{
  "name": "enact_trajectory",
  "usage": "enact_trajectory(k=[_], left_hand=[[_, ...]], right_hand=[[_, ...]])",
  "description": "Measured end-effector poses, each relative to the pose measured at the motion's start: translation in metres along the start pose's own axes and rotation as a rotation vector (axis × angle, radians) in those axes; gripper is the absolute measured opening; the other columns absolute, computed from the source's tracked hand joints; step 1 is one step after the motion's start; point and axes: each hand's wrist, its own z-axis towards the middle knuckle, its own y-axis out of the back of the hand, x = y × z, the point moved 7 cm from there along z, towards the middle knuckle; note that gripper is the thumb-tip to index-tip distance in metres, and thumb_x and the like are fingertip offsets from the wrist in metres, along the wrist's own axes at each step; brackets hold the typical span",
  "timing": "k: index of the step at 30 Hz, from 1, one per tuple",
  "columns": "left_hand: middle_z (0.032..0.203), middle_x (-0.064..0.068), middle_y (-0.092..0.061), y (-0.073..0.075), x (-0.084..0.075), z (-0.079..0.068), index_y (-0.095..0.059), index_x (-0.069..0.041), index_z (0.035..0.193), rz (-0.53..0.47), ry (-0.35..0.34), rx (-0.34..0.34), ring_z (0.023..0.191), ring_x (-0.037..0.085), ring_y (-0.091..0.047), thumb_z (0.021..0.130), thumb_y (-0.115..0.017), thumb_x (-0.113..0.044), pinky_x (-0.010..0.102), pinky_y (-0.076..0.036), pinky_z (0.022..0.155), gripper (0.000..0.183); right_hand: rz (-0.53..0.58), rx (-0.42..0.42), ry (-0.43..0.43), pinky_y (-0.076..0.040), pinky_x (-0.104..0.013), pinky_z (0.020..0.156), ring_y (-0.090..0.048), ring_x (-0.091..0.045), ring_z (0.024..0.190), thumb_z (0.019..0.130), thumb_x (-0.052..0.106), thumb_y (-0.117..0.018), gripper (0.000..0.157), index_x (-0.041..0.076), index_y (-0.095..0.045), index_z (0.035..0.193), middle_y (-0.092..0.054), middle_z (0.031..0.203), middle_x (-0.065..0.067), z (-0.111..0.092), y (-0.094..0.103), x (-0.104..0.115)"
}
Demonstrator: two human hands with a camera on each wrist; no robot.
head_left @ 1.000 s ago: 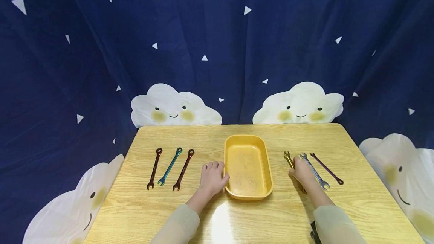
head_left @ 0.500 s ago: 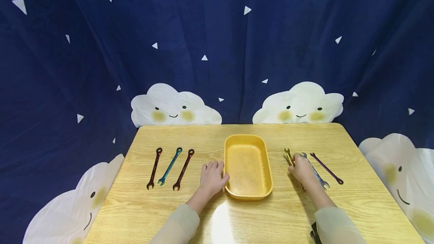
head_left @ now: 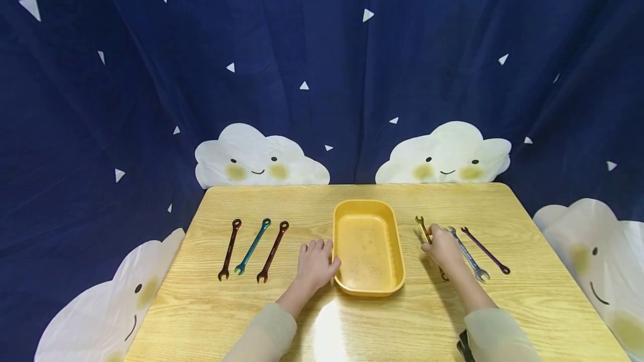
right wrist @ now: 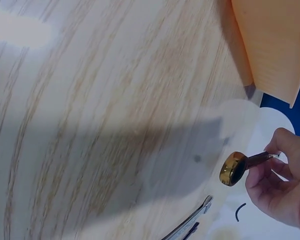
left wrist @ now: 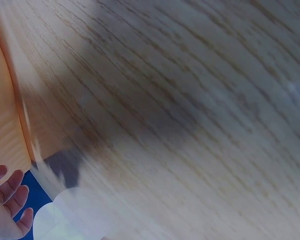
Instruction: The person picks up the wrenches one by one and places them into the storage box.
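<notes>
Between thumb and fingers, my right hand [head_left: 443,249] pinches a gold wrench [head_left: 422,228] by its middle. In the right wrist view the ring end of that gold wrench [right wrist: 233,169] points toward the camera, raised over the table with a shadow below. My left hand [head_left: 316,264] rests at the left side of a yellow plastic basin [head_left: 367,250], thumb at its rim and fingers relaxed. In the left wrist view the left hand [left wrist: 10,205] shows at the lower left corner beside the basin's wall [left wrist: 2,110].
A silver wrench [head_left: 470,256] and a purple wrench [head_left: 485,250] lie right of my right hand. Left on the wooden table [head_left: 292,200] lie a dark red wrench [head_left: 230,250], a blue-green wrench [head_left: 252,246] and another dark red wrench [head_left: 273,252]. A navy curtain [head_left: 302,43] hangs behind.
My right hand has lifted the gold wrench and shifted it slightly left, toward the basin. The left hand and the basin have stayed in place.
</notes>
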Motion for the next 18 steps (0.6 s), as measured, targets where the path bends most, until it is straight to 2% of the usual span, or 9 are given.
enact_trajectory(k=[9,18], left_hand=[[0.093,0.002,-0.054,0.001,0.0,-0.001,-0.054,-0.015,0.101,-0.002,0.002,0.001,0.088,0.022,-0.049,0.085,-0.045,-0.038,0.041,-0.036,0.079,0.029],[0.095,0.003,-0.055,0.001,0.0,-0.001,-0.054,-0.015,0.103,-0.018,0.002,-0.001,0.089,0.022,-0.049,0.085,-0.044,-0.038,0.041,-0.035,0.079,0.031]], right_hand=[[0.01,-0.026,0.056,-0.032,-0.025,0.042,-0.038,-0.012,0.043,0.074,0.004,-0.064,0.033,-0.011,-0.05,0.101,-0.047,0.054,-0.004,-0.002,0.001,0.017],[-0.011,-0.051,0.069,-0.035,-0.028,0.046,-0.043,-0.015,0.049,0.072,0.006,-0.066,0.031,-0.007,-0.052,0.096,-0.05,0.061,-0.006,0.0,0.004,0.029]])
